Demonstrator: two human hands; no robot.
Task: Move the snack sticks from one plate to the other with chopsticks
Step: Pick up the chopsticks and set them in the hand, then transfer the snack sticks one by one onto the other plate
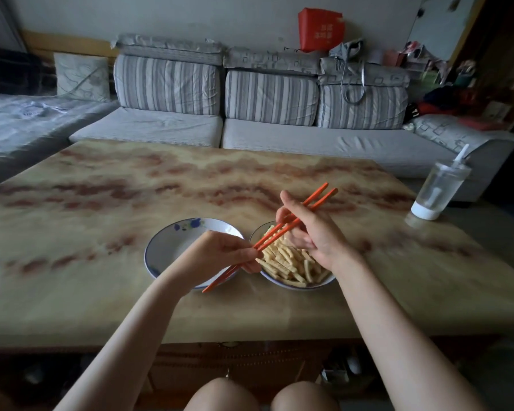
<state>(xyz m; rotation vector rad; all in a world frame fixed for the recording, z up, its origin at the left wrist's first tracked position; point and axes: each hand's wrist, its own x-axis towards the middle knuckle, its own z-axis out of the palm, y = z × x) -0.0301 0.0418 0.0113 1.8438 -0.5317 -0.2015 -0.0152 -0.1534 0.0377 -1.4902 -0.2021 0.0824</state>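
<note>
A pair of orange chopsticks (282, 229) slants from lower left to upper right above two plates. My left hand (220, 256) pinches them near their lower tips, over the white plate with a blue rim (166, 247), which holds no sticks. My right hand (312, 232) holds their upper part between thumb and fingers, above the right plate (301, 286). That plate is heaped with pale yellow snack sticks (288, 262). No stick is between the chopsticks.
The plates stand side by side near the front of a marbled table (101, 203). A clear plastic cup with a straw (436, 188) stands at the table's right edge. A grey striped sofa (250, 114) runs behind the table.
</note>
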